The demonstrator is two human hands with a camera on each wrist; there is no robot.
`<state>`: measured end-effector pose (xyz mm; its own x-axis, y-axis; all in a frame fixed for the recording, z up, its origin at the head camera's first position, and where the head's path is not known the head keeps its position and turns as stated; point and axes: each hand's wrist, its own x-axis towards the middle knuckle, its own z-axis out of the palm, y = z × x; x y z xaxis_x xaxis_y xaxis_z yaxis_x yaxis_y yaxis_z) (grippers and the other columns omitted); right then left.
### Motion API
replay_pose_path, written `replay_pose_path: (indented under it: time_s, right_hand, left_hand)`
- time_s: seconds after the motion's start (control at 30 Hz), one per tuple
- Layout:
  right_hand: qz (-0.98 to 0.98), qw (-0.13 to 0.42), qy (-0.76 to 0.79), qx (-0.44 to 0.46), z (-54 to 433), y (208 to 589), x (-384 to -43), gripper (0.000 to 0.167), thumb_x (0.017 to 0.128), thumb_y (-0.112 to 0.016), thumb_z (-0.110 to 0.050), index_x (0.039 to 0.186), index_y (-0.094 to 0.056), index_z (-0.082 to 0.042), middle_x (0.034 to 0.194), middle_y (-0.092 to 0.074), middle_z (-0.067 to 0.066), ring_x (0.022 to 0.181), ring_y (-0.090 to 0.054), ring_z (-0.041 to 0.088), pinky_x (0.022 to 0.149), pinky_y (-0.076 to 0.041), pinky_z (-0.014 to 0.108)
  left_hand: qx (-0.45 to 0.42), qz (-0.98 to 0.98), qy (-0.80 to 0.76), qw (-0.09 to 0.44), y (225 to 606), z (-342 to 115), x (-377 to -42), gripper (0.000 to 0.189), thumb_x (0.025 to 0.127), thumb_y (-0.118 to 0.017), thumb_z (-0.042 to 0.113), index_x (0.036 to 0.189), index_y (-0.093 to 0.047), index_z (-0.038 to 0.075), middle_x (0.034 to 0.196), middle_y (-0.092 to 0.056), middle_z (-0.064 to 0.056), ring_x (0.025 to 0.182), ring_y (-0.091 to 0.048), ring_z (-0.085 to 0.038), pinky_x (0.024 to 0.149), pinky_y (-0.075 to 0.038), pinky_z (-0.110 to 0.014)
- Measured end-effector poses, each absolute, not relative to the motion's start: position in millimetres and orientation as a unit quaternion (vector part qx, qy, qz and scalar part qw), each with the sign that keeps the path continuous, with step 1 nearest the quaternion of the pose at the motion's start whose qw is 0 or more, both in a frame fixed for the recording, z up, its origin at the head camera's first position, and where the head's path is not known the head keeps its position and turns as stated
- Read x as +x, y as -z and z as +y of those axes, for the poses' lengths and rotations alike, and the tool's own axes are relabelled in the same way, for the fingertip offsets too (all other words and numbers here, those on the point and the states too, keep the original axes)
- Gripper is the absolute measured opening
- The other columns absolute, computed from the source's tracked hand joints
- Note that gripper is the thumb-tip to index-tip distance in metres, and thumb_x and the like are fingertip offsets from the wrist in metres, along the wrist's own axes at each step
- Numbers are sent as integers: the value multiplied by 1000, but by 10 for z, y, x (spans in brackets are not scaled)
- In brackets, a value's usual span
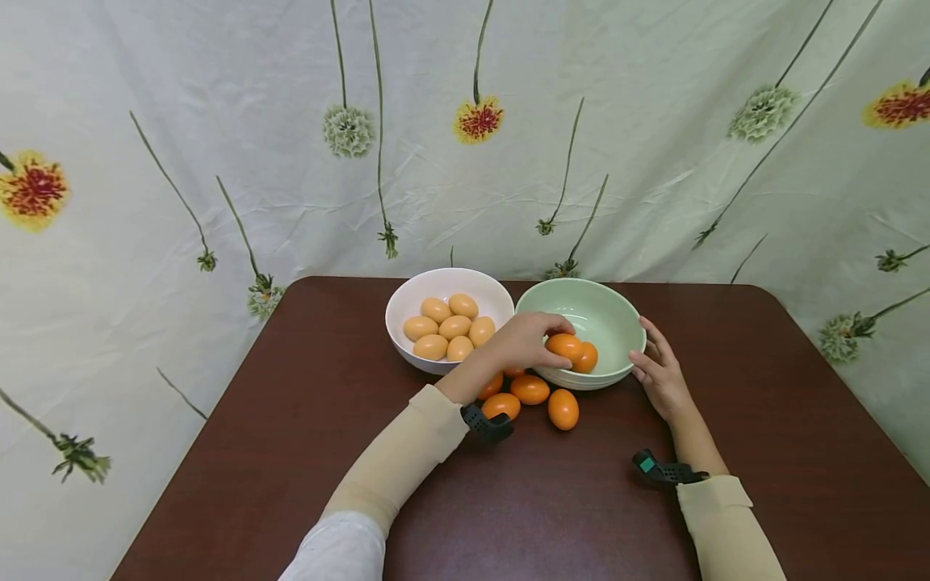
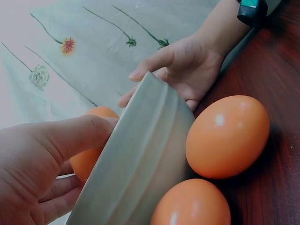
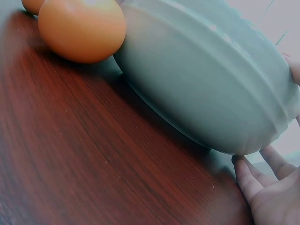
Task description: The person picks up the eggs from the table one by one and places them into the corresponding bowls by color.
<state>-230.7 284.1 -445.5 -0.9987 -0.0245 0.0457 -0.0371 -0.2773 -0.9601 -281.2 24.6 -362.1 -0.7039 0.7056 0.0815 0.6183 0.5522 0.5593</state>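
Observation:
My left hand [image 1: 525,340] reaches over the near rim of a pale green bowl [image 1: 613,323]. It holds an orange egg [image 1: 564,347] inside, between thumb and fingers. A second orange egg [image 1: 585,358] lies against it in the bowl. In the left wrist view, the bowl's wall [image 2: 140,140] partly hides the held egg [image 2: 84,161] behind the thumb. My right hand [image 1: 659,373] grips the bowl's right side, its fingers spread round the wall. The right wrist view shows fingertips [image 3: 243,173] against the lower outside of the bowl [image 3: 197,79].
Several orange eggs [image 1: 563,409] lie on the dark wooden table [image 1: 305,387] in front of the bowls, partly behind my left forearm. A white bowl [image 1: 401,319] with several light brown eggs [image 1: 455,326] stands left of the green one. A flowered cloth [image 1: 291,161] hangs behind the table.

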Motion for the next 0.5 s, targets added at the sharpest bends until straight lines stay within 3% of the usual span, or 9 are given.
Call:
replay_pose_path:
  time_s: [0.27,0.5]
  right_hand:
    - [-598,7,-801,31,2853,4475,-2311,61,99,-53,-4,153,-32,-22,137,-30,2,118,-41,19,87,-48,19]
    - [-596,7,-802,30,2850,4480,-2324,61,98,-54,-5,153,-32,-21,136,-31,2,116,-42,19,86,-48,19]
  left_hand:
    - [374,876,-274,134,3646,352,-2941,39,81,-81,31,113,-68,13,102,-68,3,91,-56,-9,82,-43,-19]
    - [382,881,-231,159,3653,424,-3014,35,81,-80,26,111,-69,11,105,-69,-1,98,-59,-13,88,-43,-21]
